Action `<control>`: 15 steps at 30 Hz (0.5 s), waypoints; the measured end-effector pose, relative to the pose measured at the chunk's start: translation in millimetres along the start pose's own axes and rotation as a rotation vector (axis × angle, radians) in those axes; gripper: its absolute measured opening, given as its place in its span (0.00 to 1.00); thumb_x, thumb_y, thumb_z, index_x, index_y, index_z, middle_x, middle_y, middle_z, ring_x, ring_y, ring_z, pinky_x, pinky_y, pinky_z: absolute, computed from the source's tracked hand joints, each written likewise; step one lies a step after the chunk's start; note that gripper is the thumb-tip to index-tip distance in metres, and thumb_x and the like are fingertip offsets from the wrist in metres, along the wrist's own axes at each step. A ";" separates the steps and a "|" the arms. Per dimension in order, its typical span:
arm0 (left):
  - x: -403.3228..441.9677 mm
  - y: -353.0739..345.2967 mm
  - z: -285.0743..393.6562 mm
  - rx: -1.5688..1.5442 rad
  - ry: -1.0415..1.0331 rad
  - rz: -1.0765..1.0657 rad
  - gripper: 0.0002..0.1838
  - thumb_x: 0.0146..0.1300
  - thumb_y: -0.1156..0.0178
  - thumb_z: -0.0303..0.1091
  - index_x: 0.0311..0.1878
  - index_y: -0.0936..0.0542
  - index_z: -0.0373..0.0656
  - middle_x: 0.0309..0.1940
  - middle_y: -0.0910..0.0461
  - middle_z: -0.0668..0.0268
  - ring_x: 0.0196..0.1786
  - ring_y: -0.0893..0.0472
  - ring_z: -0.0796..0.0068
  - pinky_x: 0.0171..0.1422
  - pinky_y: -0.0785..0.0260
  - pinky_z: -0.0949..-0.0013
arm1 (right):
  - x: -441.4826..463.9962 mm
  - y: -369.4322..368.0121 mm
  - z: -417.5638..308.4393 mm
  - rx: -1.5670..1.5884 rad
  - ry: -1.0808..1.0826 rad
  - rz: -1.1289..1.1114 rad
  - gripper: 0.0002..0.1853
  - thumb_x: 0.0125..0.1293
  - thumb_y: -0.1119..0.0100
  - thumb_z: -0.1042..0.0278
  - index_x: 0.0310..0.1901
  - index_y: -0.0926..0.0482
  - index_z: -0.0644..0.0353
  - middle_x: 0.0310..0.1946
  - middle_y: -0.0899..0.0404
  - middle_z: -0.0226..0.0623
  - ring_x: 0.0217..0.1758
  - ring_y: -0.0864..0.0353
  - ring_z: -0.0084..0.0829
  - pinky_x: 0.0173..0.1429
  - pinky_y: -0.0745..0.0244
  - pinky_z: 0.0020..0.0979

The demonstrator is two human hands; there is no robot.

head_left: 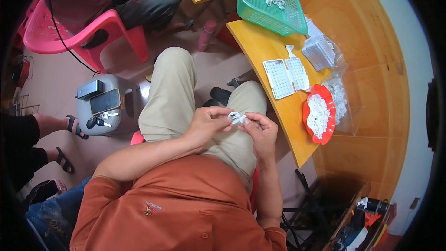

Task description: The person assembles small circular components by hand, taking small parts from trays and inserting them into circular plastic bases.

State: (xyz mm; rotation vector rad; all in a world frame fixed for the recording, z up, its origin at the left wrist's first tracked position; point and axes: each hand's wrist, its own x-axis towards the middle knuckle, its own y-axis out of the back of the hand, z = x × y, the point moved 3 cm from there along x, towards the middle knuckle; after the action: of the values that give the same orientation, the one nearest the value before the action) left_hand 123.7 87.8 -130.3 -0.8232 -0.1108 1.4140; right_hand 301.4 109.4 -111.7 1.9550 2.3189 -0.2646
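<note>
Above my lap, my left hand (210, 124) pinches a white ring-shaped plastic part (234, 116) between thumb and fingers. Close against it, my right hand (261, 134) is closed on a small white piece (242, 119). The two white pieces meet or nearly meet; I cannot tell whether they are joined. To the right on the yellow table (253, 42) lies an opened white tray (278, 78) with rows of small pockets. A red wavy-edged dish (306, 120) beside it holds many small white pieces.
A green basket (274, 22) of white ring-shaped parts sits at the table's far end. Clear bags (341, 100) and stacked white trays (318, 52) line the wall side. On the left, a grey stool (100, 128) carries a phone (105, 102) and keys (108, 115). Other people sit nearby.
</note>
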 end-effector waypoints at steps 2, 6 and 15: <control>0.8 0.6 -0.3 -0.001 -0.004 0.002 0.15 0.66 0.38 0.26 0.53 0.20 0.29 0.44 0.16 0.61 0.41 0.19 0.79 0.48 0.24 0.78 | 0.7 -3.6 -1.6 -0.004 0.044 -0.002 0.09 0.66 0.39 0.81 0.47 0.20 0.74 0.39 0.17 0.39 0.40 0.15 0.25 0.48 0.17 0.25; 1.8 1.1 -1.8 -0.006 -0.009 -0.003 0.14 0.66 0.38 0.25 0.53 0.20 0.29 0.43 0.16 0.61 0.39 0.19 0.80 0.46 0.25 0.79 | 1.9 -6.4 0.0 -0.014 0.101 -0.035 0.08 0.66 0.40 0.83 0.46 0.20 0.75 0.41 0.19 0.37 0.43 0.17 0.25 0.49 0.19 0.24; 2.7 1.0 -4.2 -0.001 -0.013 -0.014 0.13 0.67 0.39 0.24 0.52 0.19 0.29 0.41 0.16 0.62 0.38 0.20 0.81 0.45 0.25 0.79 | 2.2 -3.2 18.2 0.047 -0.042 -0.006 0.12 0.65 0.39 0.83 0.50 0.22 0.74 0.42 0.17 0.40 0.42 0.16 0.27 0.49 0.18 0.25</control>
State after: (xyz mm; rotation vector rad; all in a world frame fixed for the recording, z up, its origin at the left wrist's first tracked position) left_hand 125.7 88.3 -135.0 -0.8132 -0.1268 1.4061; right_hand 297.2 107.4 -129.7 1.9438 2.3136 -0.3606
